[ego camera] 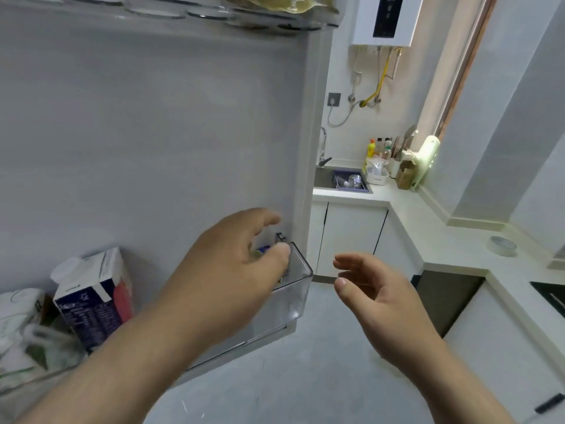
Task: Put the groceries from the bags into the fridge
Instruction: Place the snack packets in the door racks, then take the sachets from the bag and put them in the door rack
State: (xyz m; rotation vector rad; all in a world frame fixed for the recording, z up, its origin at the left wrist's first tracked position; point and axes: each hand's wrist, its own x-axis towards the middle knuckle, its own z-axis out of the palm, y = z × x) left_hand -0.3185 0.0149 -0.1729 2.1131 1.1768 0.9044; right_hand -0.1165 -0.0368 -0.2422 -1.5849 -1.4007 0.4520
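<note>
Treat the fridge door liner [153, 133] as smooth, matt, pale grey plastic. The door bin [301, 280] is clear, glossy plastic with bright reflections along its rim. The carton [91, 298] is printed paperboard with a faint sheen, and its cap [65, 269] is white matt plastic. The bag [27, 347] beside it is thin, crinkled plastic film. The small item [264, 249] gripped by your left hand [232, 258] is blurred; its surface is possibly glossy. Beyond the door, note the sink [324, 179] in dull brushed metal, the bench [452, 240] smooth and semi-glossy, and the floor [305, 377] matt grey.
</note>
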